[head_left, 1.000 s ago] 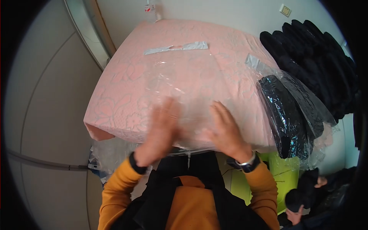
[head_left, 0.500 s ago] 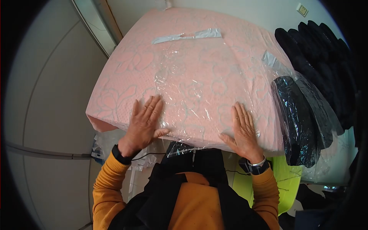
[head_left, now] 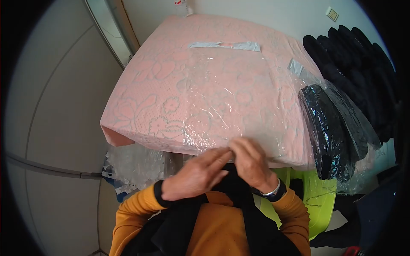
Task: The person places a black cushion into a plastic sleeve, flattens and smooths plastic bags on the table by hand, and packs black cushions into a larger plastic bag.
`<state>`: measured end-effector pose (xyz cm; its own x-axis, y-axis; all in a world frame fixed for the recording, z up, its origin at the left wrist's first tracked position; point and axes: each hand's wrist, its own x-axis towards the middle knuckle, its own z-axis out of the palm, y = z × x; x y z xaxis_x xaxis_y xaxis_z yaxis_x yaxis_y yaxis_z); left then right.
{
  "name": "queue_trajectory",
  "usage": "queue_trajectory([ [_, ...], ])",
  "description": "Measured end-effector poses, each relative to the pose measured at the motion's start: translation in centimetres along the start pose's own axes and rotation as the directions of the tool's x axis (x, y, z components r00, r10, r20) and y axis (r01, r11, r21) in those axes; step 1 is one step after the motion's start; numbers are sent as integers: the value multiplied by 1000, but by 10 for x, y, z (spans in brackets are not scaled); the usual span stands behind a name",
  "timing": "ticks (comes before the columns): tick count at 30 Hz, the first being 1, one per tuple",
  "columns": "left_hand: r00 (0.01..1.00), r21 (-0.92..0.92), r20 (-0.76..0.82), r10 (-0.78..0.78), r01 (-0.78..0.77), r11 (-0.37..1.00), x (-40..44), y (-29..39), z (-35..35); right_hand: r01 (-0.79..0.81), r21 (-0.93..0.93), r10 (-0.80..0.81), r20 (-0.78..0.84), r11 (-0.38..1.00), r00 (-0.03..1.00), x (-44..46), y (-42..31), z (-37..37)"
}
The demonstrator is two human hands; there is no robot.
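A clear plastic bag (head_left: 218, 98) with a silvery-white strip along its far end lies flat on the pink patterned cloth (head_left: 145, 94) covering the table. My left hand (head_left: 198, 173) and my right hand (head_left: 252, 164) meet at the near edge of the table, over the bag's near end. The left fingers are pressed together and point toward the right hand. My right fingers are curled and slightly blurred. Both hands close around the bag's near edge, though the film between the fingertips is mostly hidden.
Dark items in clear plastic (head_left: 326, 128) hang over the table's right side, beside several black plush pieces (head_left: 350, 55). A lime-green bin (head_left: 318, 205) stands below on the right. Crumpled clear plastic (head_left: 136, 166) lies under the left front edge. A wall socket (head_left: 332, 14) is at the back.
Both hands were spread flat on the bag and the cloth; now they have come together at the near edge with fingers closed. The bag's far end has shifted slightly right.
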<state>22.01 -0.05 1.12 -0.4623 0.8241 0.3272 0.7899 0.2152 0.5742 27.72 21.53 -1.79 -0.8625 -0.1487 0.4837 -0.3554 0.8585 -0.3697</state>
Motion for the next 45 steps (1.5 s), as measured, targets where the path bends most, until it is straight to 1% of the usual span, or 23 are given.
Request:
queue_trajectory([
  [3, 999, 153, -9, 39, -37, 988, 11, -14, 26, 49, 8, -49, 90, 999, 995, -6, 6, 11],
  [4, 998, 148, -11, 54, -52, 988, 11, -21, 26, 45, -6, -44, 86, 999, 995, -8, 6, 5],
  [7, 984, 435, -83, -160, 180, 882, 2, -40, 10, -152, -329, 142, -53, 932, 988, -15, 3, -17],
  [12, 988, 472, -89, -129, 156, 868, 19, -29, 26, -148, -290, 143, -38, 946, 989, -6, -2, -8],
  [15, 1000, 279, -16, 19, -14, 960, 41, -24, 44, -19, -17, 20, 63, 1000, 998, -1, 2, 12],
  [16, 999, 284, -21, 24, -17, 959, 44, -31, 43, -12, -20, 13, 58, 1000, 998, 0, 3, 10],
  [19, 977, 551, -100, -187, 211, 808, 42, -70, 29, 20, -77, -17, 30, 997, 999, -7, 6, -2],
  [21, 968, 658, -202, -148, 246, 712, 32, -93, 8, -19, -99, 22, 31, 995, 999, -12, 7, -8],
  [22, 970, 658, -195, -144, 238, 714, 33, -92, 8, -52, -114, 56, 38, 992, 998, -15, 7, -10],
  [24, 951, 513, -243, -190, 292, 807, 30, -86, 8, -89, -126, 95, 43, 988, 995, -14, 3, -7],
  [25, 941, 436, -263, -213, 313, 844, 30, -81, 6, -43, -91, 49, 68, 995, 996, -7, -4, 1],
  [26, 944, 439, -259, -205, 304, 846, 33, -74, 5, 4, -57, 1, 88, 998, 996, 3, -11, 9],
  [27, 943, 355, -257, -212, 296, 887, 38, -64, 5, 50, -26, -47, 106, 998, 993, 13, -15, 14],
  [29, 942, 176, -250, -226, 273, 946, 46, -50, 8, 19, -65, -11, 130, 998, 992, 31, -8, 25],
  [30, 944, 174, -247, -218, 264, 949, 48, -51, 11, -5, -96, 21, 162, 995, 987, 39, -1, 31],
  [32, 964, 277, -212, -162, 218, 936, 50, -59, 19, -31, -128, 55, 191, 991, 980, 45, 9, 39],
  [34, 970, 324, -196, -146, 205, 923, 52, -64, 25, 2, -174, 47, 278, 985, 959, 48, 17, 46],
  [36, 987, 355, -140, -77, 122, 927, 62, -67, 32, 17, -192, 47, 328, 981, 943, 45, 19, 46],
  [38, 993, 361, -110, -44, 81, 929, 63, -70, 34, -39, -154, 82, 280, 987, 956, 38, 21, 36],
  [40, 994, 485, -104, -37, 83, 870, 55, -78, 29, -58, -133, 92, 269, 989, 959, 31, 28, 24],
  [41, 994, 548, -100, -35, 84, 832, 51, -81, 26, -104, -179, 148, 254, 978, 956, 27, 34, 17],
  [43, 992, 555, -107, -73, 120, 823, 47, -85, 20, -197, -264, 257, 215, 944, 942, 20, 44, 6],
  [45, 986, 571, -116, -121, 166, 804, 46, -87, 16, -199, -267, 258, 205, 943, 944, 15, 52, 1],
])
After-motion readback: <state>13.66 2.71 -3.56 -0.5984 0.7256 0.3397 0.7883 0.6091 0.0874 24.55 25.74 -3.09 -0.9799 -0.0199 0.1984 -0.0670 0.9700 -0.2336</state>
